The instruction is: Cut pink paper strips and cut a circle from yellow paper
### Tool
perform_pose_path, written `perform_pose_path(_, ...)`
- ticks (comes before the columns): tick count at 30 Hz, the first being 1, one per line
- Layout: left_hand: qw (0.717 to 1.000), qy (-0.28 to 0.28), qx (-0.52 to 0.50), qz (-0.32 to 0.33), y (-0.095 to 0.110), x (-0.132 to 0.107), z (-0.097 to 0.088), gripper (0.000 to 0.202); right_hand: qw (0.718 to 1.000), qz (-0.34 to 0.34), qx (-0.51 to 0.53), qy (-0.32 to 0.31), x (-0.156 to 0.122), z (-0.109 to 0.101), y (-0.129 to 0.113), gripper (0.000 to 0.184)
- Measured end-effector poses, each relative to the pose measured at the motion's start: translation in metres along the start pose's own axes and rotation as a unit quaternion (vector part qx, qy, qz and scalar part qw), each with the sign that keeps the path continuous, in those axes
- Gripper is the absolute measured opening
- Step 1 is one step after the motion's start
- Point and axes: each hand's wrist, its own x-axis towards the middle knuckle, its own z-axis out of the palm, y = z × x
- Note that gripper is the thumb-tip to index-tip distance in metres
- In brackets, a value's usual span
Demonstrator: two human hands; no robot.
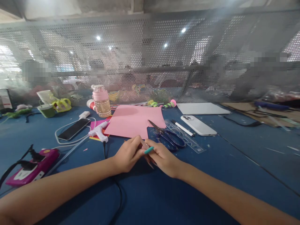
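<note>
On the blue tabletop (pixel 234 162) I count two hands, and both belong to the person wearing the camera. The left hand (pixel 127 154) and the right hand (pixel 164 157) meet in the middle, near the front edge of one pink paper sheet (pixel 134 120). Between them is one thin teal-ended tool (pixel 149 150). The grip of each hand is closed on it, fingers curled tight, and only the short teal end and a pale piece above it show (what kind of tool it is, I cannot tell). It sits just above the tabletop, pointing up and to the left.

There are two phones: one black phone (pixel 73 129) lies on a white cable at the left, and one white phone (pixel 198 125) lies face down at the right. Just beside the right hand lies one pair of scissors (pixel 168 136) with dark handles, partly on one clear ruler (pixel 187 140). One white marker (pixel 182 128) lies between the ruler and the white phone. One white glue gun (pixel 98 132) rests at the left corner of the pink sheet, and one pink bottle (pixel 102 101) stands upright behind it.
</note>
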Motion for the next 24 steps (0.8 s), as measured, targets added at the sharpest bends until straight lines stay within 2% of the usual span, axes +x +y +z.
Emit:
perform_pose_path(7, 0.999, -0.034, -0.003, -0.007, -0.0021, -0.0002, 0.0009, 0.037, 1.0, 0.029, -0.008, -0.006, 0.0003, -0.0037, 0.0022, 0.026)
perform_pose_path(10, 0.999, -0.04, -0.013, 0.005, -0.0042, -0.001, 0.0014, 0.035, 0.998, 0.034, -0.049, 0.004, 0.001, -0.0061, 0.0015, 0.026)
perform_pose_path(17, 0.998, -0.001, -0.008, 0.067, -0.0074, -0.0013, 0.0039, 0.029, 0.992, 0.02, -0.118, 0.05, 0.0031, -0.0096, 0.0042, 0.032)
perform_pose_path(20, 0.996, 0.004, -0.014, 0.085, -0.0073, -0.0003, 0.004, 0.029, 0.993, 0.008, -0.107, 0.051, 0.0031, -0.0097, 0.0057, 0.038)
perform_pose_path(24, 0.998, -0.004, -0.033, 0.058, -0.0079, -0.0001, 0.004, 0.031, 0.998, 0.034, -0.03, 0.041, 0.0034, -0.008, 0.0062, 0.042)
